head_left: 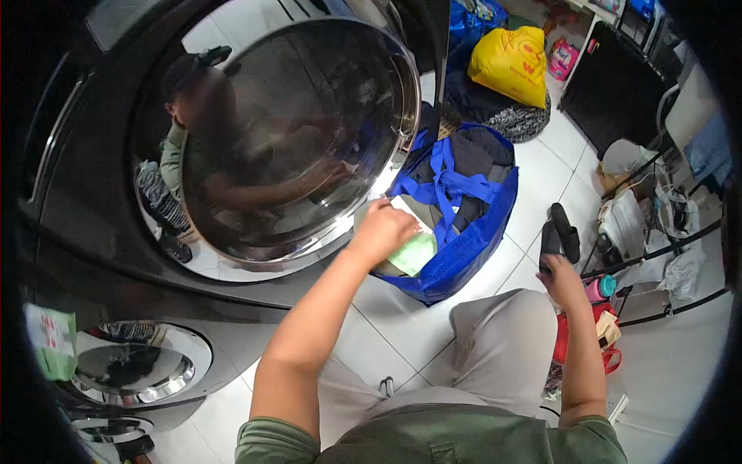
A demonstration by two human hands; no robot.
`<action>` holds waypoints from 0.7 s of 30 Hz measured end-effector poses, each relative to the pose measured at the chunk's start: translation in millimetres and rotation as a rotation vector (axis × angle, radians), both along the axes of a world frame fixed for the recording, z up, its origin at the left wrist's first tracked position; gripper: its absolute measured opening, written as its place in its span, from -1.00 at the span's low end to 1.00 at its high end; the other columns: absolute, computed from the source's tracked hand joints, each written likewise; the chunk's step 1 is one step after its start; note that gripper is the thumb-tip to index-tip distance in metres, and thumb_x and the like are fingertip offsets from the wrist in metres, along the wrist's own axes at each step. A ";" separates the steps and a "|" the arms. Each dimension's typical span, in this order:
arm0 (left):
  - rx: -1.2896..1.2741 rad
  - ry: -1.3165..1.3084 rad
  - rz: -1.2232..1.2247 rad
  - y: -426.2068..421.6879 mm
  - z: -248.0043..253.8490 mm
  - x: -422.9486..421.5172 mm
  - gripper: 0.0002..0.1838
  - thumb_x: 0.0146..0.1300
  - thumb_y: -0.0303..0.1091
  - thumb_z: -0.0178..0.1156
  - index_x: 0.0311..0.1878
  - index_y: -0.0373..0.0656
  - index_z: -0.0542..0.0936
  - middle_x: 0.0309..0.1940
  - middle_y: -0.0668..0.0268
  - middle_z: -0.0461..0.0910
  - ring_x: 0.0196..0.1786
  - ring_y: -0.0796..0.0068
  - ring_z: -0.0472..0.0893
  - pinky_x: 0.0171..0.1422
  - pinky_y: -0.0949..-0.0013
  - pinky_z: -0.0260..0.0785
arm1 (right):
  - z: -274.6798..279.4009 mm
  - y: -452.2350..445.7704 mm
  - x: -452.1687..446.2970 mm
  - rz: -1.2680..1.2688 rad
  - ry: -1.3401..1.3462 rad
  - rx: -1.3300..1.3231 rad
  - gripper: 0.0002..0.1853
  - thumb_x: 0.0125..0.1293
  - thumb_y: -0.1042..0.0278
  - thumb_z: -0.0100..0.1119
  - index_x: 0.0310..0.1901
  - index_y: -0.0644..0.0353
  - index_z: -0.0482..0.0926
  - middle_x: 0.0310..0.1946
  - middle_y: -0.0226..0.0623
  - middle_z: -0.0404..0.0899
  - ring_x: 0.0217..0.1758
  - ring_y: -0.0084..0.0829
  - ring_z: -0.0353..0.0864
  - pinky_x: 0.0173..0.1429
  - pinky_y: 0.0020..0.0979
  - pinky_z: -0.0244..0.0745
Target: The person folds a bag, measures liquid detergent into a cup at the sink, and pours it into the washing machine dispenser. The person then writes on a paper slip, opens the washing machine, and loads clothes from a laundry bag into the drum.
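My left hand (384,232) reaches over a blue bag (471,259) on the floor. Its fingers are closed on the edge of a green-and-white slip (416,249), which looks like paper or a thin packet. Dark folded clothes (473,151) fill the bag, and its blue straps (456,182) lie across them. Beside my knee, my right hand (563,280) hangs with loosely bent fingers and nothing visible in it. Behind it, black slippers (559,232) lie on the tiles.
A large dark washing machine with a round glass door (301,139) stands at the left. A similar green-and-white packet (52,342) is at the far left. A yellow bag (510,66) sits at the back. A wire rack (657,251) with items stands at the right.
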State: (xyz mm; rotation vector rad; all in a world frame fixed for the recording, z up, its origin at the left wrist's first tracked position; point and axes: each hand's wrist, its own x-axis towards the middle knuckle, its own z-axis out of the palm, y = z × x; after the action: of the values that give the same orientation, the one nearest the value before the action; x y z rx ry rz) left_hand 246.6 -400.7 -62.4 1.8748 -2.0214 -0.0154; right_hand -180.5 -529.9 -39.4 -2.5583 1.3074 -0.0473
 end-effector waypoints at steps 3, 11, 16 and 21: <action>-0.082 0.348 0.200 -6.4 24.3 17.3 -0.78 0.24 -0.26 0.30 -0.26 -0.25 0.72 -0.31 0.08 0.68 -0.24 0.10 0.70 -0.11 0.18 0.52 | 49.7 4.0 42.9 0.087 -0.186 0.013 -0.60 0.24 0.21 0.38 0.08 0.16 0.61 0.03 -0.05 0.59 0.02 0.03 0.63 0.08 -0.17 0.56; -0.081 0.322 0.296 42.9 70.1 1.8 -0.76 0.27 -0.24 0.28 -0.14 -0.21 0.72 -0.21 0.09 0.68 -0.20 0.14 0.70 -0.08 0.20 0.51 | 41.1 42.7 177.2 0.654 -0.422 -0.124 -0.75 0.25 0.18 0.34 -0.18 0.17 0.70 -0.16 -0.16 0.65 -0.04 -0.08 0.65 0.07 -0.19 0.57; -0.118 0.292 0.567 84.8 -17.6 -48.7 -0.79 0.21 -0.23 0.29 -0.17 -0.09 0.75 -0.21 0.02 0.65 0.00 -0.01 0.59 0.11 0.08 0.46 | -12.6 66.9 249.1 0.473 -0.199 -0.229 -0.63 0.17 0.18 0.37 -0.14 0.31 0.61 -0.09 -0.03 0.59 0.04 -0.05 0.59 0.15 -0.14 0.54; 0.020 0.408 0.611 99.2 -28.5 -74.0 -0.69 0.21 -0.22 0.31 0.02 0.00 0.73 0.20 0.04 0.44 0.27 -0.02 0.39 0.37 0.08 0.28 | -35.7 61.0 260.4 0.432 -0.037 -0.241 -0.80 0.28 0.38 0.12 -0.11 0.27 0.55 -0.15 -0.05 0.64 -0.02 -0.06 0.68 0.03 -0.15 0.63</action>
State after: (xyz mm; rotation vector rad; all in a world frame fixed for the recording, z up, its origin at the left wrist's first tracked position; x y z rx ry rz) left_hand 172.6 -301.5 -90.9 2.2071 -1.1427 -0.2326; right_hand 79.9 -468.9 -75.1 -2.9713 0.7505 -0.1752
